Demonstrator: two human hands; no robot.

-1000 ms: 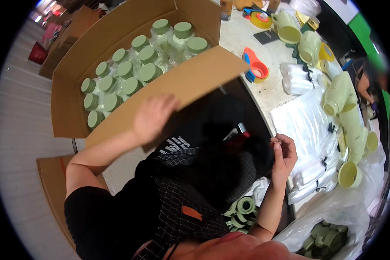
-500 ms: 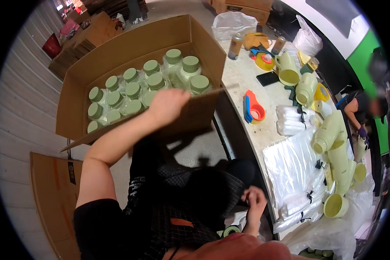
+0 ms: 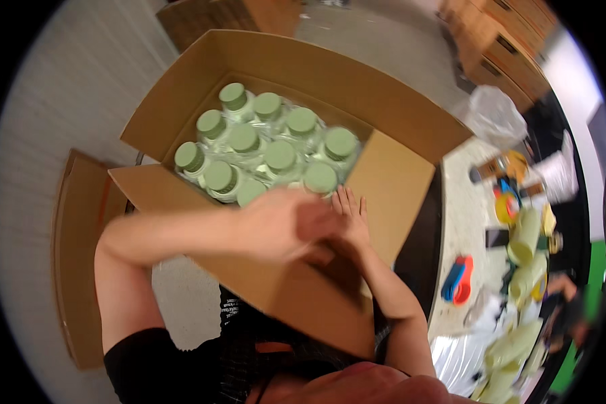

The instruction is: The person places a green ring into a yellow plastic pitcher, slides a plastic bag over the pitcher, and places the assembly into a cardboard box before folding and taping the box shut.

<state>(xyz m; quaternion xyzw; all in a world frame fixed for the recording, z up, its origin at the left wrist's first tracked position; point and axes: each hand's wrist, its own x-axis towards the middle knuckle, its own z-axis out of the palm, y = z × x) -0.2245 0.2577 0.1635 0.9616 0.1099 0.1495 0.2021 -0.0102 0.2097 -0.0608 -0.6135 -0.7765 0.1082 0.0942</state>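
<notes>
A large cardboard box (image 3: 330, 75) stands with its flaps spread outward. Inside, several pale green bottles (image 3: 244, 138) with green screw lids are packed upright in clear plastic. My left hand (image 3: 279, 225), smeared by motion, is over the box's near side, above the front flap (image 3: 249, 279); its fingers cannot be made out. Just beside it, my right hand (image 3: 351, 219) is open, fingers stretched, at the near right corner between the bottles and the right flap (image 3: 394, 185). The left hand partly covers the right one and the nearest bottles.
On the right, a white worktable (image 3: 461, 195) carries a red and blue tape dispenser (image 3: 459, 281), pale green pitchers (image 3: 524, 236), a spray can (image 3: 486, 168) and clear plastic bags (image 3: 454, 360). A flattened carton (image 3: 87, 269) leans at the left. Stacked cartons (image 3: 501, 57) stand at the back right.
My right hand has come up from beside my lap to the box's near right corner. My left hand has moved along the near side toward it. The view has swung toward the box.
</notes>
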